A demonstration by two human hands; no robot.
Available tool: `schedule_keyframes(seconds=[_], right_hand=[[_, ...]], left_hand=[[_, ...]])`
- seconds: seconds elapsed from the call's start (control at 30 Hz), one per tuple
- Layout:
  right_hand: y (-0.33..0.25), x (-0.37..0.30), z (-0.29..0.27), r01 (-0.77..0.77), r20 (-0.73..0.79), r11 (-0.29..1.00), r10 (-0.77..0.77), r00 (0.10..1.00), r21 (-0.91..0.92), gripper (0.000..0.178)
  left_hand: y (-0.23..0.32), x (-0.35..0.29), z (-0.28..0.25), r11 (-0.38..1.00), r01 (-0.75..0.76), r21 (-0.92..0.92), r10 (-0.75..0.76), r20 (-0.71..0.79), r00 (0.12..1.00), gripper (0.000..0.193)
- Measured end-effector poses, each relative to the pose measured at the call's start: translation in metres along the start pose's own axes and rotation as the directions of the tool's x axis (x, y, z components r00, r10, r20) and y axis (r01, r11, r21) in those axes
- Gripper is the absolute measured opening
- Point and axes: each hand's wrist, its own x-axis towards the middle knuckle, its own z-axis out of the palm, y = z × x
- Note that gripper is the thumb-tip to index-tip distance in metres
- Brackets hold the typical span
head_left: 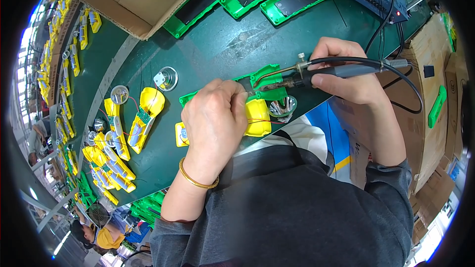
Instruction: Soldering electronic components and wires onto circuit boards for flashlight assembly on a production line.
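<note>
My right hand (349, 71) grips a soldering iron (332, 70) with a thin bent metal tube clamped alongside its tip. The tip points left, over a green plastic housing (271, 75) on the table. My left hand (213, 116) is closed in a pinch close to the tip; whatever its fingers hold is hidden. Beneath that hand lies a yellow plastic housing (258, 118), partly covered, with thin red and black wires running from it. A shiny round reflector (283, 108) rests by the table edge, just right of the yellow housing.
Green housings with dark panels (302, 2) line the far side beside a cardboard box (133, 0). Several yellow assemblies (116, 168) with wires and reflectors lie left. A blue soldering station (378, 0) stands far right. Cartons (425, 113) stand right; a person (106, 237) works lower left.
</note>
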Motion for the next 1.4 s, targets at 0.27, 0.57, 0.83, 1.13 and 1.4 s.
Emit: schedule_keyframes(seconds=[0.27, 0.57, 0.83, 1.13, 1.4], right_hand=[[0.007, -0.008, -0.005, 0.074, -0.173, 0.982, -0.043, 0.984, 0.176, 0.036], [0.026, 0.008, 0.049, 0.255, -0.429, 0.802, 0.002, 0.903, 0.54, 0.018], [0.02, 0.018, 0.089, 0.34, -0.487, 0.682, 0.027, 0.873, 0.647, 0.015], [0.018, 0.014, 0.093, 0.332, -0.474, 0.7, 0.012, 0.88, 0.633, 0.017], [0.017, 0.01, 0.09, 0.369, -0.494, 0.638, 0.021, 0.869, 0.676, 0.016]], left_hand=[[-0.001, -0.001, 0.001, 1.0, 0.002, -0.013, -0.002, -0.003, 1.0, 0.003], [0.002, -0.003, 0.003, 0.999, -0.042, 0.024, 0.043, -0.046, 0.998, 0.004], [0.009, -0.004, 0.003, 0.987, -0.093, 0.128, 0.1, -0.052, 0.994, 0.003], [0.012, -0.009, 0.006, 0.971, -0.146, 0.189, 0.161, -0.069, 0.985, 0.003], [0.007, -0.011, 0.005, 0.977, -0.156, 0.143, 0.166, -0.06, 0.984, 0.004]])
